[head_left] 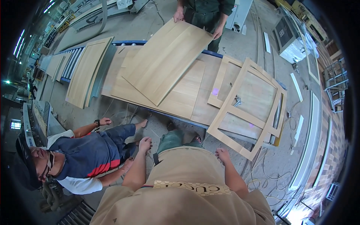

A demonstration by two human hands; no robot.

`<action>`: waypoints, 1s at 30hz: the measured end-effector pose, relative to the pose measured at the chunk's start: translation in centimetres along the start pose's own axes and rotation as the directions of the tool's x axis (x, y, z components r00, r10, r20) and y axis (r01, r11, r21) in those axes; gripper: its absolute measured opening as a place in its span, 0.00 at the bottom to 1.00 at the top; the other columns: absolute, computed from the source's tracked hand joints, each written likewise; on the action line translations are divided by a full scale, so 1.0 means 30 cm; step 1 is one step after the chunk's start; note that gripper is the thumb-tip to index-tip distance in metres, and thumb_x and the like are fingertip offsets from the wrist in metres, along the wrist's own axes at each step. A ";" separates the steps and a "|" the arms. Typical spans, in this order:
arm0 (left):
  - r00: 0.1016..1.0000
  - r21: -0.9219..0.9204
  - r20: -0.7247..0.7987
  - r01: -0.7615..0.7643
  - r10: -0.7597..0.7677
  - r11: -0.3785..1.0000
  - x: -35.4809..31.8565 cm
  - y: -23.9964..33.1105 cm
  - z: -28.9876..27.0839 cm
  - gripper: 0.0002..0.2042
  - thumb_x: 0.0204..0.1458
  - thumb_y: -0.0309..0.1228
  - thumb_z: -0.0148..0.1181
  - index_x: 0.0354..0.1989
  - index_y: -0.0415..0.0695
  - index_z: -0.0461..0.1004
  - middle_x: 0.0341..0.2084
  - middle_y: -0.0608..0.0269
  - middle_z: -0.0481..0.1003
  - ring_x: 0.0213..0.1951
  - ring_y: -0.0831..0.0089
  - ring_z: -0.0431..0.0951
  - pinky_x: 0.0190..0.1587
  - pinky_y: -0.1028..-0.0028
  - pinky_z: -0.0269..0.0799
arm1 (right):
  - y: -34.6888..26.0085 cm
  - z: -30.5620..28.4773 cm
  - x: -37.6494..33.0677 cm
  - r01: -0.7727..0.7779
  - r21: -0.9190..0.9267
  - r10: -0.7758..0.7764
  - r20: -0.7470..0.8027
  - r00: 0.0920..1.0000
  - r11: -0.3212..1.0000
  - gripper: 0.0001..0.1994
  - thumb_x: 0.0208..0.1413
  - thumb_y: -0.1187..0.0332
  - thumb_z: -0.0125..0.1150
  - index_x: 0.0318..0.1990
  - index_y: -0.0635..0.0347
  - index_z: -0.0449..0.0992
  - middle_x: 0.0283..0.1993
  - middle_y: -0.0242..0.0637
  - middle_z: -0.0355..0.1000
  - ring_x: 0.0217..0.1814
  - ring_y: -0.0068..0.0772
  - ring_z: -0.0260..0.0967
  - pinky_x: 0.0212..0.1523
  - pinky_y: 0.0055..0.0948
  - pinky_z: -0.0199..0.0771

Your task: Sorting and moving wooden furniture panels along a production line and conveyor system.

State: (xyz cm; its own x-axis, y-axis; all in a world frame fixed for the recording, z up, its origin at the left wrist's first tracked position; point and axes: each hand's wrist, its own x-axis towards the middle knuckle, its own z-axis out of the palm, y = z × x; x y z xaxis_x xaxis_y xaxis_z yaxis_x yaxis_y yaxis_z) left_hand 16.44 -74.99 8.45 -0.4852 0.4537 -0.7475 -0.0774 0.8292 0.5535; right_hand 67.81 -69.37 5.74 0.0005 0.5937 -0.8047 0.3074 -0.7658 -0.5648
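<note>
Your left hand (145,142) hangs low at the centre of the frame, fingers loosely curled and grasping nothing, just above your tan apron (183,165). Your right hand (222,153) sits to its right, fingers also curled in on nothing, close to the near corner of the open wooden door frame (245,112) that lies on the desk (202,112) at centre right. A small metal tool (237,100) rests inside that frame. In the upper centre, a person in dark green holds a large plywood panel (167,60) by its far edge with both hands, tilted over a stack of flat panels (176,93) on the desk. At lower left, another person in a dark blue shirt (86,153) crouches on the concrete floor (123,112) beside you. More panels (88,69) lie on a roller conveyor (71,62) at upper left.
</note>
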 end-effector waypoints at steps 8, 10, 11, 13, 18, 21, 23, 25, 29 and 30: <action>0.999 0.007 0.033 0.014 -0.014 1.000 -0.004 -0.043 0.007 0.16 0.62 0.39 0.58 0.53 0.45 0.75 0.34 0.63 0.77 0.27 0.72 0.77 0.28 0.71 0.71 | 0.081 -0.024 -0.005 -0.001 0.014 0.001 -0.036 0.999 1.000 0.12 0.61 0.61 0.57 0.40 0.60 0.81 0.37 0.35 0.78 0.35 0.28 0.74 0.33 0.29 0.74; 0.999 0.007 0.039 0.016 -0.017 1.000 -0.005 -0.056 -0.001 0.16 0.62 0.40 0.57 0.53 0.44 0.75 0.33 0.63 0.77 0.27 0.72 0.77 0.28 0.71 0.71 | 0.089 -0.018 0.003 -0.004 0.025 0.005 -0.037 0.999 1.000 0.12 0.61 0.61 0.57 0.40 0.60 0.80 0.37 0.35 0.78 0.35 0.28 0.74 0.33 0.29 0.74; 0.999 0.002 0.035 0.017 -0.017 1.000 -0.001 -0.061 -0.009 0.16 0.62 0.40 0.57 0.53 0.44 0.75 0.33 0.63 0.77 0.27 0.72 0.78 0.27 0.71 0.71 | 0.094 -0.017 0.012 -0.001 0.033 0.002 -0.027 1.000 0.999 0.12 0.61 0.61 0.57 0.40 0.61 0.80 0.37 0.35 0.77 0.35 0.28 0.74 0.33 0.29 0.74; 0.998 -0.004 0.063 0.030 -0.030 1.000 0.012 -0.069 -0.009 0.16 0.62 0.40 0.57 0.53 0.44 0.75 0.33 0.63 0.77 0.27 0.72 0.77 0.27 0.72 0.71 | 0.105 -0.025 0.023 -0.003 0.035 0.004 -0.026 1.000 0.999 0.12 0.61 0.61 0.58 0.41 0.61 0.80 0.38 0.35 0.77 0.35 0.28 0.74 0.34 0.30 0.74; 0.999 -0.018 0.049 0.023 -0.022 1.000 0.008 -0.075 0.000 0.16 0.62 0.40 0.57 0.53 0.44 0.75 0.33 0.62 0.77 0.26 0.73 0.77 0.27 0.72 0.71 | 0.089 -0.016 0.020 0.002 0.072 -0.001 -0.009 1.000 0.997 0.13 0.61 0.61 0.58 0.45 0.61 0.79 0.39 0.35 0.78 0.36 0.28 0.74 0.36 0.31 0.74; 0.999 -0.017 0.041 0.022 -0.021 1.000 -0.002 -0.070 -0.006 0.16 0.62 0.40 0.57 0.53 0.44 0.75 0.33 0.63 0.77 0.27 0.73 0.77 0.27 0.72 0.71 | 0.081 -0.010 0.016 0.018 0.063 -0.018 0.001 1.000 0.998 0.14 0.62 0.61 0.57 0.46 0.61 0.78 0.40 0.35 0.78 0.37 0.28 0.75 0.37 0.30 0.75; 0.999 -0.007 0.029 0.024 -0.024 1.000 -0.006 -0.063 0.002 0.16 0.62 0.40 0.57 0.53 0.44 0.75 0.33 0.63 0.77 0.27 0.73 0.77 0.27 0.72 0.70 | 0.094 -0.017 0.011 -0.006 0.043 0.006 -0.012 1.000 0.999 0.14 0.63 0.60 0.57 0.47 0.60 0.79 0.41 0.36 0.78 0.38 0.29 0.75 0.38 0.31 0.76; 1.000 -0.010 0.021 0.020 -0.020 1.000 -0.014 -0.059 0.002 0.16 0.62 0.40 0.57 0.53 0.44 0.75 0.33 0.63 0.77 0.27 0.73 0.77 0.27 0.72 0.70 | 0.112 -0.026 0.012 -0.005 0.039 0.005 0.001 1.000 0.999 0.15 0.63 0.59 0.57 0.47 0.60 0.79 0.41 0.36 0.78 0.38 0.30 0.75 0.39 0.32 0.76; 1.000 -0.010 0.009 0.020 -0.020 1.000 -0.040 -0.054 0.010 0.13 0.62 0.39 0.57 0.50 0.46 0.76 0.32 0.67 0.77 0.27 0.74 0.76 0.29 0.72 0.70 | 0.127 -0.015 0.008 0.002 0.108 0.002 -0.043 0.999 0.994 0.13 0.60 0.61 0.59 0.41 0.63 0.81 0.36 0.36 0.79 0.33 0.27 0.77 0.32 0.29 0.74; 1.000 -0.008 0.007 0.030 -0.030 1.000 -0.047 -0.052 0.014 0.11 0.62 0.39 0.57 0.47 0.48 0.77 0.31 0.71 0.76 0.27 0.76 0.75 0.30 0.73 0.70 | 0.133 -0.018 0.011 0.003 0.103 0.001 -0.040 0.999 0.995 0.13 0.60 0.61 0.59 0.41 0.63 0.81 0.36 0.36 0.79 0.33 0.27 0.77 0.32 0.29 0.74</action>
State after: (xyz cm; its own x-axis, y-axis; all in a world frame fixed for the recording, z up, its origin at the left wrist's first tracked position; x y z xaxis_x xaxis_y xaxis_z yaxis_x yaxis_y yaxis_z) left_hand 17.60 -76.80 8.49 -0.4769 0.4309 -0.7661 -0.0987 0.8398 0.5338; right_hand 69.56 -72.11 3.31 0.0390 0.6025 -0.7972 0.2076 -0.7853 -0.5833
